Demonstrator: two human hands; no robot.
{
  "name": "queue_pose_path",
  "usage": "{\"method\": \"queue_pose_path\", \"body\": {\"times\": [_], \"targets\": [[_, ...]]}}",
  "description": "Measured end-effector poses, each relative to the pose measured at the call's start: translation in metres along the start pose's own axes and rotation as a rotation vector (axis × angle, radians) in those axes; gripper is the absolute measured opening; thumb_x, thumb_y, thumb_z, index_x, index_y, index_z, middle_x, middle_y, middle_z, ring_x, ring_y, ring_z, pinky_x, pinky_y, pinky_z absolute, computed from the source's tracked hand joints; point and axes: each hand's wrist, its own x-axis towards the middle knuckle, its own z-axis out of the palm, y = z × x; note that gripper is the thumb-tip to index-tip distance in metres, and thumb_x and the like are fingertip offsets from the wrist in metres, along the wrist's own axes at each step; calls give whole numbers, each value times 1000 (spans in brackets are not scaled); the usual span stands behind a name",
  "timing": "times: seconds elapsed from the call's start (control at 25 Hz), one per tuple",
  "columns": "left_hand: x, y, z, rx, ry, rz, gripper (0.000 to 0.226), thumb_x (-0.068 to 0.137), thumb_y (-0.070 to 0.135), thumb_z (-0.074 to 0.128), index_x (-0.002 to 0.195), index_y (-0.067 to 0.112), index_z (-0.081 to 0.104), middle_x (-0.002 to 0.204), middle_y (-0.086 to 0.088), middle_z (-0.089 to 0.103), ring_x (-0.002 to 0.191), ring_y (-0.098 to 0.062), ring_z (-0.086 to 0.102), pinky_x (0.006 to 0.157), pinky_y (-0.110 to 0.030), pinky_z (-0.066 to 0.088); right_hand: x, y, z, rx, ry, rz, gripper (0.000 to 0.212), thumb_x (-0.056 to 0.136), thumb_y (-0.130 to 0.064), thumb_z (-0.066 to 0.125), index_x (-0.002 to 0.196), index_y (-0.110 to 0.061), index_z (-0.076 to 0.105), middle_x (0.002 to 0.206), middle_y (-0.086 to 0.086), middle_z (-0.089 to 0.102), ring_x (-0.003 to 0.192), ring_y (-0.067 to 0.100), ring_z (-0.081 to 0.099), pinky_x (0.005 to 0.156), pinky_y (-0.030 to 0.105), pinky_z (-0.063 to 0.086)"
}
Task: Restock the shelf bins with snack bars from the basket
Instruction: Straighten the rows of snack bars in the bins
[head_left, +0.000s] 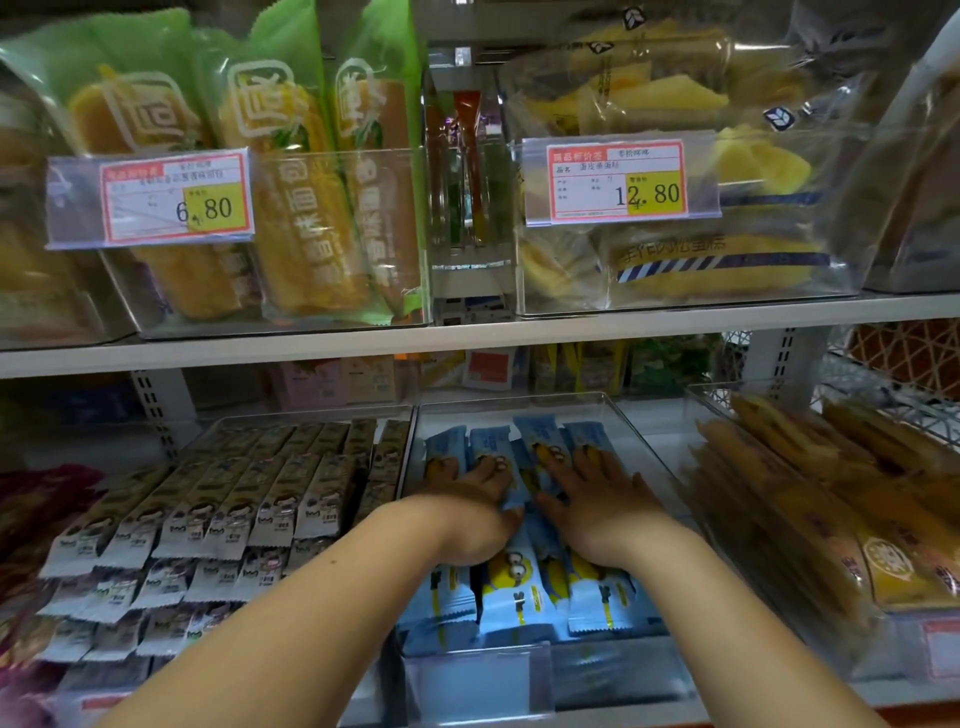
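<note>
Shop shelving fills the head view, with 2 tiers of clear plastic bins. On the upper shelf, bagged breads stand behind price tags reading 6.80 and 12.80. On the lower tier, the middle bin holds the blue snack bars in overlapping rows. Grey-wrapped bars fill the bin to its left, and long yellow packs fill the bin to its right. Inside the middle bin, the left hand and the right hand lie side by side, palms down on the rear row of blue bars. The fingers of both are extended and spread, released rather than clenched, grasping nothing and only pressing the wrappers flat. No basket is in view. The step in hand appears to be settling bars into the bin. Done well, it calls for light, even pressure, so that wrappers slide without creasing. The bars should be nudged toward the back wall, aligned lengthwise and face up, with the front row left undisturbed.
</note>
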Motion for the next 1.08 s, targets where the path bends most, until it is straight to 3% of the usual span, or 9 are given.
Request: {"method": "queue_pose_path", "body": {"times": [0.28,0.52,0.76,1.08], "targets": [[3,2,-4,-59,16,-19,65,99,56,25,153,33,-3,160,11,-16,146,-28,-17,120,-44,-3,-4,-10,-6,-16,56,-78,57,100,-56,16,151,-41,-6,160,-8,-16,147,28,-17,117,51,-9],[-7,5,-6,-16,4,-17,65,102,50,25,153,25,-6,161,4,-15,147,-28,-14,121,-41,0,-8,-22,-1,-62,27,-101,53,101,-52,14,151,-44,-1,161,-6,-14,146,30,-18,116,56,-10],[-40,4,-14,-87,189,92,59,103,41,31,154,22,8,162,-2,-4,149,-23,-3,120,-35,6,-14,-4,-15,-2,45,-34,57,101,-50,14,153,-34,-4,161,-5,-14,148,25,-14,117,49,-6],[-63,-2,-11,-37,190,100,60,104,39,29,154,15,8,162,-5,-4,149,-20,-3,119,-32,5,-5,-20,0,-44,16,-66,58,101,-51,15,154,-30,3,161,-7,-11,148,22,-13,116,51,-6]]}}
